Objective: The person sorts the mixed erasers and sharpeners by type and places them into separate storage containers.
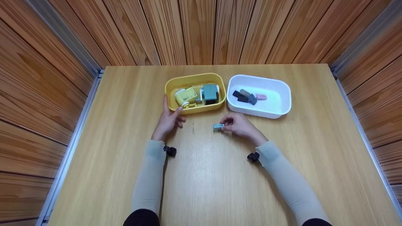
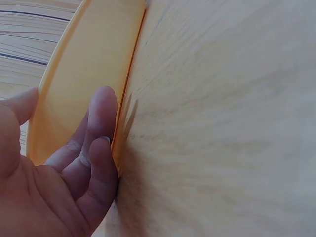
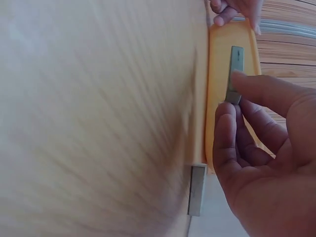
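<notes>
My left hand holds the near left corner of a yellow bin, thumb at the front rim and index finger along the left side. In the left wrist view, the other fingers bend beside its outer wall. My right hand pinches a small grey-green rectangular block, eraser-like, between thumb and fingertips, in front of the bins. Lower in the right wrist view, a second grey block lies close to the tabletop. Inside the yellow bin sit a yellow crank pencil sharpener and a teal one.
A white bin stands right beside the yellow one. It holds a pink block and several black, tan and grey blocks. Wood-panelled walls rise behind and at both sides of the wooden table.
</notes>
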A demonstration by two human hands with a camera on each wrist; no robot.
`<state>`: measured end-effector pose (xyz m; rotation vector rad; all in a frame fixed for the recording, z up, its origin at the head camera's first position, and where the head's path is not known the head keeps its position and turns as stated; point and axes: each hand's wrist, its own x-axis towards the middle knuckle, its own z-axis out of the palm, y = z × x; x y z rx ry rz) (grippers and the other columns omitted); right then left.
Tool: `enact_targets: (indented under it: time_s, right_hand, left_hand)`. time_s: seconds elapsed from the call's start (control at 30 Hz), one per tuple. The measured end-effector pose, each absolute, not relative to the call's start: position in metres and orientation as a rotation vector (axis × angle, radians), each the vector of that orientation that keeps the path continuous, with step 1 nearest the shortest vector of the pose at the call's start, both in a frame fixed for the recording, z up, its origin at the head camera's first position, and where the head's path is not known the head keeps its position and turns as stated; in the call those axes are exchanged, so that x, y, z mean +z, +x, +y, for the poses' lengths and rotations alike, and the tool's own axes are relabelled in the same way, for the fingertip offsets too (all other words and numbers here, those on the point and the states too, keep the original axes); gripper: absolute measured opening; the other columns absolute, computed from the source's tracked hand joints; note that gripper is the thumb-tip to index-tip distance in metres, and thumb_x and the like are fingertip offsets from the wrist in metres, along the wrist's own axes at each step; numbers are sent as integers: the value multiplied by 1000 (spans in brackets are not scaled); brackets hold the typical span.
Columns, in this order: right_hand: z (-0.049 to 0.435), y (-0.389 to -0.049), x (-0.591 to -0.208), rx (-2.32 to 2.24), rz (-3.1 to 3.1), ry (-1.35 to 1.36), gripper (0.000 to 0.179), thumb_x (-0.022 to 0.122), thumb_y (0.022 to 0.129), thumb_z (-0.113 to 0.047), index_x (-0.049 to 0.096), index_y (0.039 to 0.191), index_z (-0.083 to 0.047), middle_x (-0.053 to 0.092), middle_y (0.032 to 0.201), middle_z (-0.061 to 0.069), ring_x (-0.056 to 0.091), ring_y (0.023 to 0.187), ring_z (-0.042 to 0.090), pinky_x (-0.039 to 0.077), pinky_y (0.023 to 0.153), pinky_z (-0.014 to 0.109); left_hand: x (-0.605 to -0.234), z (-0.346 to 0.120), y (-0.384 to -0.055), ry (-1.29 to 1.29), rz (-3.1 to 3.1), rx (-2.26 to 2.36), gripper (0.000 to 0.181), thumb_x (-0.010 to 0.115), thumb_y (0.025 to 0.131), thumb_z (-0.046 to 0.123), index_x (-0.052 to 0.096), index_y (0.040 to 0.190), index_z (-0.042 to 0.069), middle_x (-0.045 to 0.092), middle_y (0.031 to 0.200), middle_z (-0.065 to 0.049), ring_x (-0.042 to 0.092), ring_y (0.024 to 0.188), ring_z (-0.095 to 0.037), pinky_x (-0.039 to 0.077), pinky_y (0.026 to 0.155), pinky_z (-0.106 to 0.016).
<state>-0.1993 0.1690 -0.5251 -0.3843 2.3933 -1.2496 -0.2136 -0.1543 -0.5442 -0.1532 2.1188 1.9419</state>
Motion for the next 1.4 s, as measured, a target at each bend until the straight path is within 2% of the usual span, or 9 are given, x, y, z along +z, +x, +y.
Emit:
enact_targets:
  time_s: [0.3, 0.57, 0.87, 0.97, 1.1, 1.23, 1.4]
  right_hand:
    - [176, -192, -518, -1333, 2421, -442, 19, 75, 87, -8, 72, 106, -7, 66, 96, 6, 60, 89, 22, 50, 81, 34]
    - [184, -189, -514, -1380, 2409, -376, 19, 73, 90, -9, 71, 109, -9, 65, 100, 7, 59, 93, 24, 49, 85, 37]
    - [191, -186, -504, -1422, 2429, -385, 21, 73, 90, -8, 70, 110, -5, 65, 101, 10, 58, 93, 25, 49, 83, 35]
    - [194, -186, -502, -1439, 2434, -367, 21, 73, 90, -6, 69, 110, -5, 65, 101, 10, 58, 93, 25, 49, 84, 36]
    - [199, -189, -504, -1468, 2438, -348, 21, 73, 89, -6, 69, 110, -5, 65, 102, 9, 58, 93, 25, 50, 85, 36]
    - [204, -188, -500, -1486, 2435, -340, 22, 73, 90, -7, 68, 112, -5, 64, 104, 10, 58, 94, 25, 50, 83, 32]
    - [211, -188, -495, -1491, 2457, -334, 23, 73, 92, -11, 70, 114, -11, 62, 106, 7, 56, 96, 24, 50, 85, 32]
  left_hand:
    - [-544, -154, -215, -163, 2115, 1972, 92, 60, 100, 41, -14, 156, 44, 70, 91, -25, 66, 64, -30, 59, 60, -42]
    - [-545, -154, -217, -119, 2133, 1992, 93, 59, 100, 38, -15, 156, 41, 68, 91, -30, 66, 64, -39, 58, 59, -46]
    - [-545, -154, -216, -168, 2112, 1980, 91, 58, 101, 39, -14, 156, 44, 69, 92, -25, 66, 65, -33, 58, 59, -42]
    - [-544, -155, -216, -165, 2098, 1965, 92, 58, 101, 41, -16, 155, 46, 69, 95, -28, 66, 70, -39, 59, 64, -47]
    - [-544, -156, -216, -167, 2095, 1952, 93, 59, 99, 44, -16, 154, 48, 68, 97, -29, 66, 71, -41, 59, 67, -49]
    - [-545, -155, -214, -158, 2109, 1968, 94, 61, 98, 44, -14, 155, 46, 69, 93, -28, 66, 65, -32, 59, 61, -43]
    - [-545, -153, -214, -157, 2109, 1973, 92, 60, 99, 42, -13, 155, 47, 69, 93, -26, 65, 65, -31, 58, 61, -42]
